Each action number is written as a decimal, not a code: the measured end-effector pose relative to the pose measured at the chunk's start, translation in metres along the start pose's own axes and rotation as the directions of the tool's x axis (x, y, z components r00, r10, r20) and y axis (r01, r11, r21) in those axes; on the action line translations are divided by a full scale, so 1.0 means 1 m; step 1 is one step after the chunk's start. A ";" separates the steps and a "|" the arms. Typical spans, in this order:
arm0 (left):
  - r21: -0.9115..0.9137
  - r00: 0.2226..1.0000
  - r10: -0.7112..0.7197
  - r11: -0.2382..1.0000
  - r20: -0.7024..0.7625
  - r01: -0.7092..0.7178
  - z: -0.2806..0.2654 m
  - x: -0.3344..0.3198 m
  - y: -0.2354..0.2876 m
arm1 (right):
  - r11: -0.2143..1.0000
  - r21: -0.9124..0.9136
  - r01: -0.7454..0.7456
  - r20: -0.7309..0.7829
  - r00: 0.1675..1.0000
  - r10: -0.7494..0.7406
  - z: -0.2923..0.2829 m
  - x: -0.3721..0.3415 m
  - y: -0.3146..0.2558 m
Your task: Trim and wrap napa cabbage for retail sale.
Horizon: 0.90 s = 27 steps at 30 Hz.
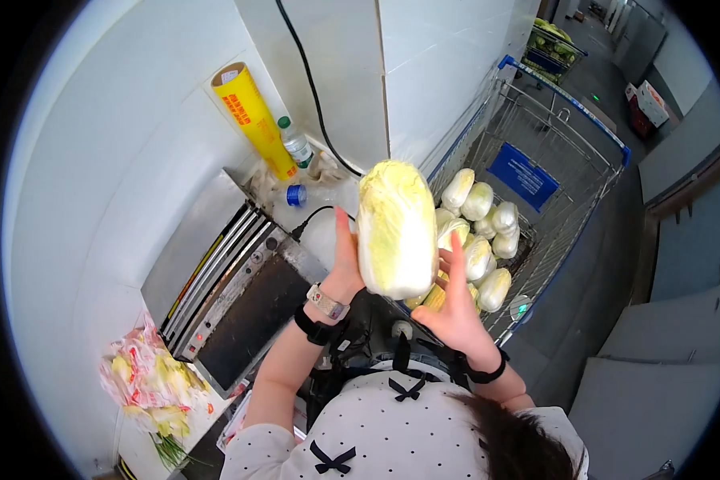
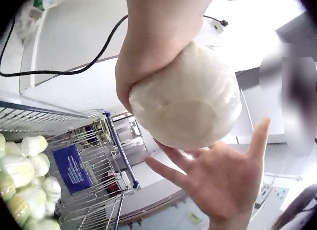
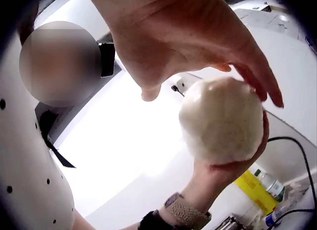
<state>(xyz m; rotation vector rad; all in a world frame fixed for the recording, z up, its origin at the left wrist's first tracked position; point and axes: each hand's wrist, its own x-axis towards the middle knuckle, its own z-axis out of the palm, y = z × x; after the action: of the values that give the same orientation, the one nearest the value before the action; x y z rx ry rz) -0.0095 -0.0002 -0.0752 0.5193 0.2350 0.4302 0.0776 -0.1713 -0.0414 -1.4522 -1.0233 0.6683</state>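
A large napa cabbage [image 1: 398,230], pale yellow on top and white at its base, is held up in front of the body. The left hand [image 1: 347,264] supports it from the left side, its fingers curved behind it. On the other side the right hand [image 1: 456,304] has spread, fairly straight fingers, with the fingertips at the cabbage's side. The white base [image 2: 187,111] faces the camera in the left wrist view, with the right hand [image 2: 220,180] beside it. In the right wrist view the left hand [image 3: 218,173] cups the cabbage [image 3: 222,120] below the right hand [image 3: 198,37].
A wrapping machine [image 1: 240,296] stands at the left, with a yellow roll [image 1: 256,120], a bottle [image 1: 295,144] and a black cable behind. Crumpled wrap with leaves [image 1: 156,376] lies at the lower left. At the right, a cart [image 1: 564,152] holds several cabbages [image 1: 478,202].
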 end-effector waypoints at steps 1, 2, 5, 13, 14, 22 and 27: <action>-0.053 0.997 0.000 0.999 0.073 0.004 -0.007 0.002 0.001 | 0.982 0.188 -0.019 -0.027 0.999 0.025 -0.004 -0.001 0.001; -0.106 0.989 0.001 0.994 0.147 0.015 -0.010 0.004 0.000 | 0.986 0.152 -0.068 -0.025 0.997 0.073 -0.007 0.001 0.007; 0.038 0.993 -0.042 0.998 -0.106 0.046 0.002 0.006 -0.006 | 0.984 -0.089 -0.152 -0.049 0.988 0.148 -0.010 0.009 0.039; 0.245 0.980 -0.138 0.954 -0.145 0.171 -0.067 0.062 -0.042 | 0.638 0.672 -0.376 0.033 0.876 0.482 0.002 0.046 0.118; 0.439 0.969 -0.026 0.889 -0.246 0.135 -0.073 0.069 -0.046 | 0.420 0.809 -0.411 0.156 0.839 0.521 -0.005 0.056 0.130; 0.927 0.978 0.074 0.340 -0.196 0.160 -0.075 0.035 -0.031 | 0.610 0.711 -0.350 -0.411 0.497 0.764 -0.134 0.091 0.302; 0.902 0.929 0.025 0.251 -0.370 0.352 -0.089 0.001 -0.013 | 0.581 0.286 -0.762 -0.877 0.036 0.479 -0.238 0.085 0.403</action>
<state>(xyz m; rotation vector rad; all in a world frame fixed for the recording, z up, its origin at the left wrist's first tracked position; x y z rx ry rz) -0.0335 0.0281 -0.1570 1.6773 0.9112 0.0812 0.4073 -0.1839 -0.3842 -2.1418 0.5926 0.1627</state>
